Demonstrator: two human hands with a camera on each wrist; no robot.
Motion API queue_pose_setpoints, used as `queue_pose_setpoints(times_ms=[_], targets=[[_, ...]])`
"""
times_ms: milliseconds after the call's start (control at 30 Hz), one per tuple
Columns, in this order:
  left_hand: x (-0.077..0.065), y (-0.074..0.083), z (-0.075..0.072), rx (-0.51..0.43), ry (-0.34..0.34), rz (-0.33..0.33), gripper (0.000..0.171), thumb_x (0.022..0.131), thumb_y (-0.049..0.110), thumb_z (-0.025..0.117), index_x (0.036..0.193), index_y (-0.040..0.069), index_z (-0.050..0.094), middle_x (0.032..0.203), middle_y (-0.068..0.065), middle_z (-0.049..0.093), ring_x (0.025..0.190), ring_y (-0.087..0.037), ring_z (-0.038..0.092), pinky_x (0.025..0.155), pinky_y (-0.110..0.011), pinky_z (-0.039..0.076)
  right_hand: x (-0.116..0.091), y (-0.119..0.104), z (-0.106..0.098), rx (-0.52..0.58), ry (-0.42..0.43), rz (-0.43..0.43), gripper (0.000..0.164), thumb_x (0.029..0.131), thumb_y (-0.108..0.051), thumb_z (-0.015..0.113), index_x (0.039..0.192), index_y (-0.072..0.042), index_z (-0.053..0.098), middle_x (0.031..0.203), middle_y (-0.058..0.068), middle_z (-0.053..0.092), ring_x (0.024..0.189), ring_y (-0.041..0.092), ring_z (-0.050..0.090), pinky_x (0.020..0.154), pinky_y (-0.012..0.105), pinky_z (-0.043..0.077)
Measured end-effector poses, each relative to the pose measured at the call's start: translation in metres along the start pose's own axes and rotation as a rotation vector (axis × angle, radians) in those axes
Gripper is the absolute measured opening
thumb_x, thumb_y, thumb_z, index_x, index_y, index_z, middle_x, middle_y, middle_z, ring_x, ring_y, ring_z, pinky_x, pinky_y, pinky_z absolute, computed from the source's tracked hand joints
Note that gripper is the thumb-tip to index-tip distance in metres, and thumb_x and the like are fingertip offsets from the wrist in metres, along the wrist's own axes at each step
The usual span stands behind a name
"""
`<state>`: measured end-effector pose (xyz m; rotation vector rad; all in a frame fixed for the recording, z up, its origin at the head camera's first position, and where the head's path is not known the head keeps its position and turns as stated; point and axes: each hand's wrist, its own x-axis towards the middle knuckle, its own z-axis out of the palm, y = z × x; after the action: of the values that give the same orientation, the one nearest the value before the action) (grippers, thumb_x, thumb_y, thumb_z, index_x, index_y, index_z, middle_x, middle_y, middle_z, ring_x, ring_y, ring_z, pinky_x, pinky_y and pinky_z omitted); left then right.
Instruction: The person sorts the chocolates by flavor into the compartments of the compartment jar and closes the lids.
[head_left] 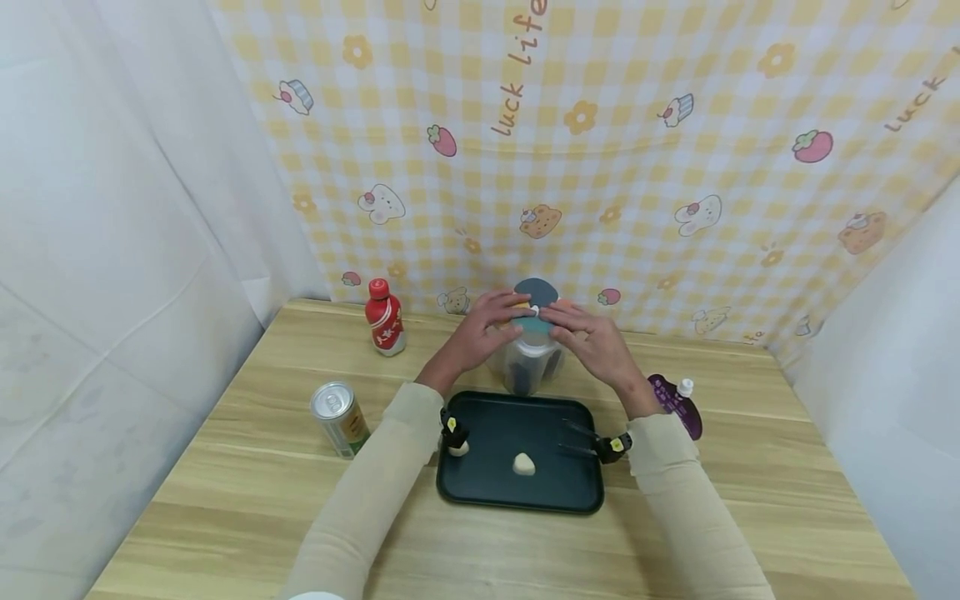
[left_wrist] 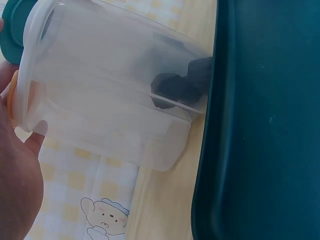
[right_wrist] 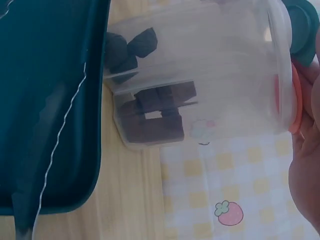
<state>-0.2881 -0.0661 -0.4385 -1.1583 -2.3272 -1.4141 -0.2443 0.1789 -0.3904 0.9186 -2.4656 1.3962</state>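
Observation:
A clear divided food storage jar (head_left: 528,367) stands behind the dark green tray (head_left: 487,492), its lid split into teal, orange, red-orange and dark blue flaps. My left hand (head_left: 483,333) lies over the lid's left side, fingers stretched across the top. In the left wrist view, one fingertip is at the side just under the rim (left_wrist: 31,75). From the right, my right hand (head_left: 596,342) rests its outstretched fingers on the lid, beside the red-orange flap (right_wrist: 296,100). Dark chunks (right_wrist: 152,112) sit in separate compartments of the jar.
Two pale pieces lie on the tray, one near its middle (head_left: 524,464) and one at its left edge (head_left: 459,449). A red bottle (head_left: 386,321) and a can (head_left: 341,421) stand to the left. On the right lies a purple spouted pouch (head_left: 675,404).

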Motion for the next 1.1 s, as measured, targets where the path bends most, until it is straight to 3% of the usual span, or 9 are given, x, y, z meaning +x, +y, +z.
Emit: queue_pose_setpoints(times_ms=[100, 400, 667, 1100], targets=[[-0.0014, -0.0022, 0.0001, 0.032, -0.012, 0.016, 0.043, 0.104, 0.032, 0.058, 0.139, 0.009, 0.067, 0.155, -0.006, 0.049, 0.149, -0.035, 0.029, 0.119, -0.056, 0.021, -0.0018, -0.0036, -0.0018, 0.003, -0.025, -0.026, 0.033, 0.098, -0.004, 0.069, 0.128, 0.010, 0.068, 0.131, 0.027, 0.064, 0.138, 0.048, 0.044, 0.117, 0.058, 0.029], [-0.0022, -0.0020, 0.0011, 0.049, -0.014, 0.035, 0.040, 0.099, 0.019, 0.069, 0.138, 0.010, 0.068, 0.155, -0.008, 0.049, 0.148, -0.039, 0.029, 0.119, -0.058, 0.021, -0.0035, 0.0017, -0.0010, -0.021, -0.037, -0.072, 0.041, 0.089, 0.005, 0.077, 0.129, 0.008, 0.068, 0.131, 0.024, 0.065, 0.139, 0.045, 0.045, 0.122, 0.055, 0.019], [-0.0032, -0.0005, 0.0008, 0.057, -0.006, 0.052, 0.041, 0.098, 0.020, 0.069, 0.138, 0.009, 0.068, 0.155, -0.009, 0.049, 0.147, -0.041, 0.029, 0.119, -0.058, 0.021, -0.0042, -0.0001, -0.0022, 0.010, -0.041, -0.041, 0.043, 0.089, 0.001, 0.078, 0.131, 0.007, 0.067, 0.133, 0.023, 0.063, 0.141, 0.045, 0.042, 0.122, 0.054, 0.020], [-0.0017, -0.0036, 0.0014, 0.057, -0.013, 0.047, 0.044, 0.097, 0.021, 0.071, 0.139, 0.010, 0.067, 0.156, -0.007, 0.049, 0.148, -0.041, 0.029, 0.120, -0.056, 0.020, -0.0032, 0.0013, -0.0036, 0.055, -0.053, 0.013, 0.043, 0.088, 0.005, 0.078, 0.129, 0.010, 0.066, 0.136, 0.026, 0.061, 0.143, 0.045, 0.040, 0.123, 0.053, 0.013]])
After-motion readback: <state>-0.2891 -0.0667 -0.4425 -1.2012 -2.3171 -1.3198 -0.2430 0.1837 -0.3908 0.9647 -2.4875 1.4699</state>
